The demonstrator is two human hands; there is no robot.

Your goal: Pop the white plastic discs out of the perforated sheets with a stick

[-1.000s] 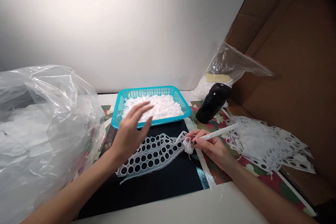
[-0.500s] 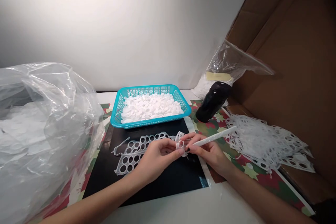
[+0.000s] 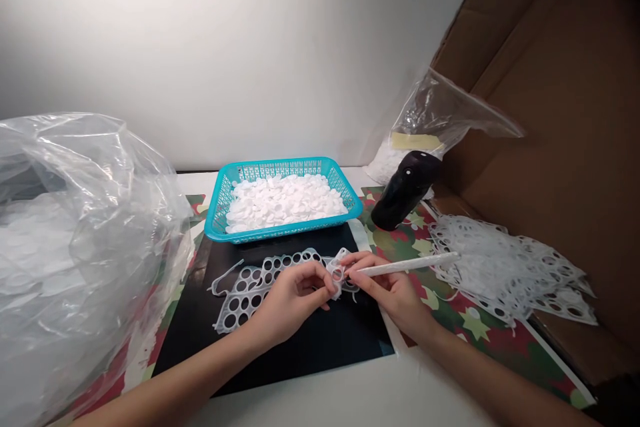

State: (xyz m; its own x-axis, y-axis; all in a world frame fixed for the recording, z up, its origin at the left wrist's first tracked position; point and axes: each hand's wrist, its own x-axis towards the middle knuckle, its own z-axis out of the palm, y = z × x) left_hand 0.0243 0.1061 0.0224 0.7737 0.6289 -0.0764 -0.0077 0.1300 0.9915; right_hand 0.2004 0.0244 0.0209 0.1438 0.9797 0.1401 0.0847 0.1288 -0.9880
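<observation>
Between my hands is a small white piece with round holes (image 3: 338,274). My left hand (image 3: 296,293) has its thumb and fingertips pinched at the piece's left edge; whether anything is between them is hidden. My right hand (image 3: 390,290) grips a thin white stick (image 3: 415,264), which points right, and its fingertips also touch the holed piece. Translucent sheets with rows of round holes (image 3: 245,302) lie on the black mat (image 3: 300,340), partly behind my left hand. Behind them a turquoise basket (image 3: 285,233) holds many small white discs (image 3: 285,201).
A big clear bag of white pieces (image 3: 90,247) stands at the left. On the right are a black object (image 3: 405,190), a clear bag with a yellow label (image 3: 417,141), a heap of holed sheets (image 3: 510,270) and a brown cardboard wall (image 3: 560,147).
My left hand has shifted slightly left, its fingertips off the middle of the holed piece. The stick in my right hand now lies flatter. The whole view has shifted a little.
</observation>
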